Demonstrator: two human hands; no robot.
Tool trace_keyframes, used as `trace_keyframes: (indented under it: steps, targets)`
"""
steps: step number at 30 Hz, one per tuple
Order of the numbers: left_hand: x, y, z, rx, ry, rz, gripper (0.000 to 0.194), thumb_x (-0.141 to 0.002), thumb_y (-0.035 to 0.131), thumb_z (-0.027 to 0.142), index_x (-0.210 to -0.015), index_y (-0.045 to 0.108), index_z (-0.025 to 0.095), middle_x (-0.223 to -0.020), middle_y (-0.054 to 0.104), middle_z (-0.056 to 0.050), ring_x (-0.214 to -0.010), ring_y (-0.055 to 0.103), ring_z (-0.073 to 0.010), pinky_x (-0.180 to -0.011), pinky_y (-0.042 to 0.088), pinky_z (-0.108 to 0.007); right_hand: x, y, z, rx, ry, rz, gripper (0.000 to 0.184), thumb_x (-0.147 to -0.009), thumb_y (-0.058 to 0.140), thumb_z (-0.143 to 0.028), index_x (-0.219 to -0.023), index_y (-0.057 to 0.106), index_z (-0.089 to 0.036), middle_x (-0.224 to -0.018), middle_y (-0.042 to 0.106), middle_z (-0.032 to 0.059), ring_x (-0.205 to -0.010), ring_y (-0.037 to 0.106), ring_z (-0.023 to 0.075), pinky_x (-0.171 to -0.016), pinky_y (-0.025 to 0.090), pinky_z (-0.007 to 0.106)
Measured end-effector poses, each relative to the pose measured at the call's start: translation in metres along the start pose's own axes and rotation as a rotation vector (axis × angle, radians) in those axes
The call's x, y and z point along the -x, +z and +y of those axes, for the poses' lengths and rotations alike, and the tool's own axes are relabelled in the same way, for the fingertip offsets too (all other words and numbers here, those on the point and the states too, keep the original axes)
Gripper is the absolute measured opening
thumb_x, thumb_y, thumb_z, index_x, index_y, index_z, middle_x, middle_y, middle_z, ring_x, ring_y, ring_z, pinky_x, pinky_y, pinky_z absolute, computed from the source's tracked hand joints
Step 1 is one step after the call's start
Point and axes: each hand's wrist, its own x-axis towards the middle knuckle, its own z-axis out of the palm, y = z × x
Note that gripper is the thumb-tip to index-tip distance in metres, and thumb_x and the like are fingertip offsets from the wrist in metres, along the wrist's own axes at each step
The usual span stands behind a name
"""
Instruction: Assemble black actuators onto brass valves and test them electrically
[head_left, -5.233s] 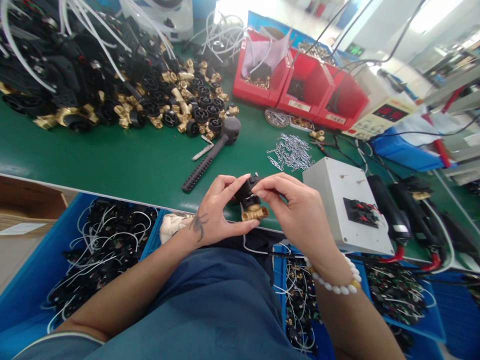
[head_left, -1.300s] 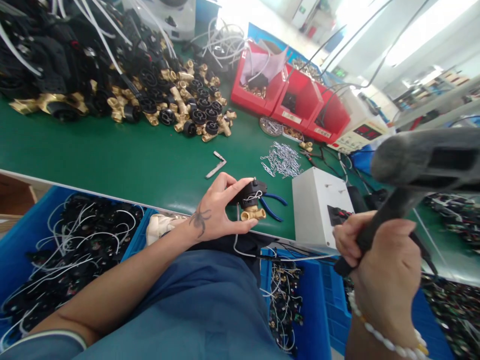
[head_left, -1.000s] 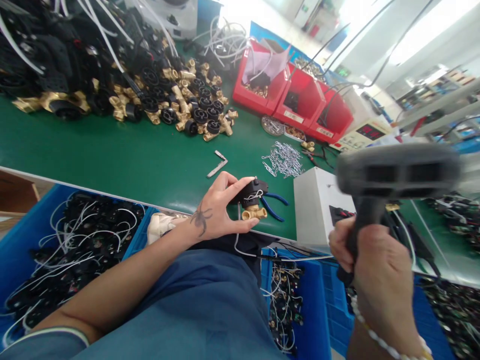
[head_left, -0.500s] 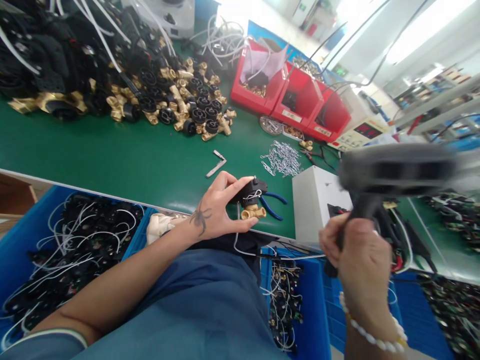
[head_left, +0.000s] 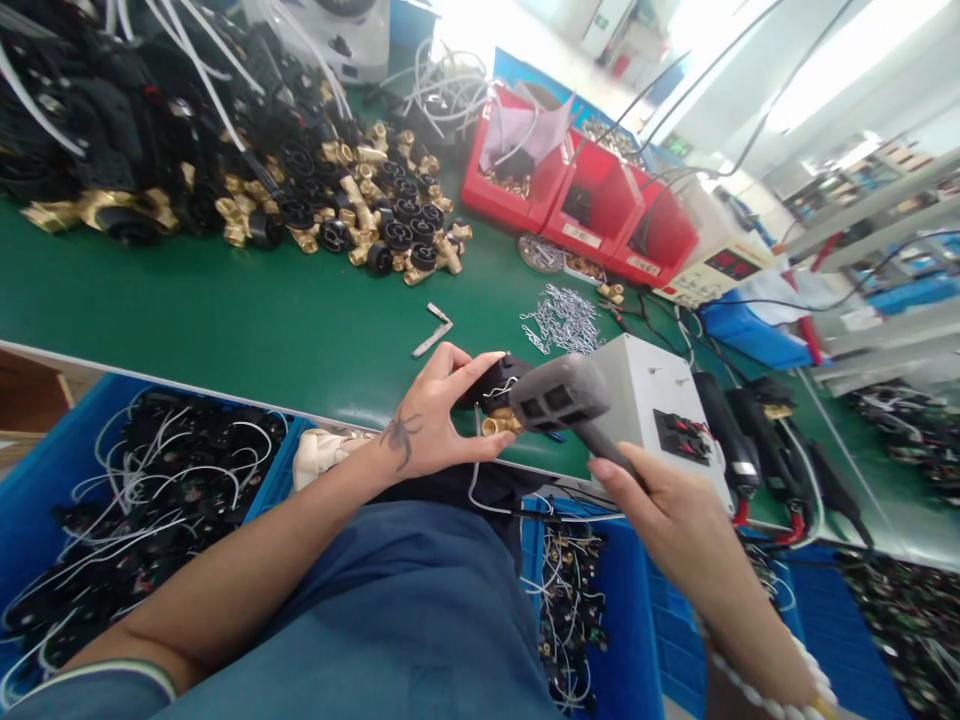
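My left hand (head_left: 435,415) grips a black-and-brass valve (head_left: 495,426) at the bench's front edge, thumb on the brass end and fingers over the black housing. A silver wire clip (head_left: 504,388) sits on the valve, and a thin cable hangs below it. In my right hand (head_left: 664,500) is the handle of a grey mallet (head_left: 562,392). Its head is at the valve's right side and hides part of it; I cannot tell whether they touch. Blue-handled pliers (head_left: 556,436) lie behind the mallet, mostly hidden.
Loose wire clips (head_left: 566,318) and an L-shaped metal piece (head_left: 435,332) lie on the green bench (head_left: 300,330). Brass valves (head_left: 360,205) are heaped at the back left, near red bins (head_left: 517,205). A grey box (head_left: 637,400) stands right; a blue crate (head_left: 277,465) is below left.
My right hand has swung the mallet left and down from above the grey box to the valve. My left hand and the valve stay in place.
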Motion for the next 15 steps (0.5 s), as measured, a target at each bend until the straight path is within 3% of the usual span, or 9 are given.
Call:
trace_keyframes:
  steps: [4, 6, 9, 10, 12, 15]
  targets:
    - [0.0010, 0.0020, -0.0001, -0.029, 0.021, 0.010, 0.073, -0.075, 0.078, 0.042, -0.141, 0.054, 0.023, -0.105, 0.052, -0.005, -0.093, 0.053, -0.0204, -0.081, 0.057, -0.039, 0.0023, -0.0012, -0.0017, -0.290, 0.003, 0.438, 0.048, -0.102, 0.047, -0.058, -0.071, 0.052, -0.021, -0.049, 0.041, -0.0048, -0.041, 0.035, 0.0091, -0.039, 0.023, 0.023]
    - [0.0005, 0.0016, 0.0004, -0.031, 0.019, 0.004, 0.073, -0.075, 0.078, 0.042, -0.141, 0.054, 0.023, -0.105, 0.052, -0.005, -0.092, 0.053, -0.0202, -0.081, 0.057, -0.038, 0.0011, 0.0014, -0.0014, -0.277, 0.018, 0.402, 0.051, -0.101, 0.046, -0.062, -0.070, 0.050, -0.022, -0.047, 0.040, -0.0049, -0.040, 0.034, 0.0093, -0.039, 0.023, 0.024]
    - [-0.0007, 0.0001, 0.0014, -0.020, 0.005, -0.014, 0.071, -0.076, 0.077, 0.041, -0.140, 0.055, 0.020, -0.104, 0.051, -0.005, -0.091, 0.053, -0.0195, -0.080, 0.056, -0.037, -0.0012, 0.0018, 0.0000, 0.005, 0.044, 0.028, 0.062, -0.092, 0.052, -0.074, -0.060, 0.048, -0.021, -0.045, 0.041, -0.0033, -0.041, 0.034, 0.0093, -0.041, 0.023, 0.025]
    - [-0.0010, -0.0001, 0.0015, -0.018, 0.002, -0.017, 0.070, -0.076, 0.077, 0.040, -0.140, 0.055, 0.019, -0.103, 0.051, -0.005, -0.091, 0.053, -0.0194, -0.080, 0.056, -0.036, -0.0011, 0.0002, 0.0004, 0.064, 0.040, -0.025, 0.063, -0.090, 0.053, -0.075, -0.059, 0.048, -0.020, -0.045, 0.040, -0.0029, -0.042, 0.034, 0.0095, -0.041, 0.023, 0.025]
    - [-0.0008, 0.0006, 0.0009, -0.018, 0.007, -0.013, 0.071, -0.076, 0.077, 0.040, -0.140, 0.055, 0.020, -0.103, 0.052, -0.005, -0.092, 0.053, -0.0196, -0.079, 0.056, -0.036, 0.0006, -0.0034, 0.0005, 0.024, 0.035, 0.086, 0.059, -0.093, 0.053, -0.071, -0.063, 0.051, -0.020, -0.047, 0.041, -0.0027, -0.043, 0.035, 0.0098, -0.042, 0.023, 0.025]
    - [0.0000, 0.0029, -0.0009, -0.029, 0.029, 0.005, 0.072, -0.076, 0.077, 0.042, -0.141, 0.054, 0.022, -0.105, 0.052, -0.005, -0.092, 0.053, -0.0202, -0.081, 0.056, -0.038, 0.0035, -0.0025, -0.0003, -0.249, 0.048, 0.419, 0.048, -0.100, 0.051, -0.060, -0.071, 0.053, -0.022, -0.051, 0.043, -0.0028, -0.042, 0.034, 0.0099, -0.040, 0.022, 0.026]
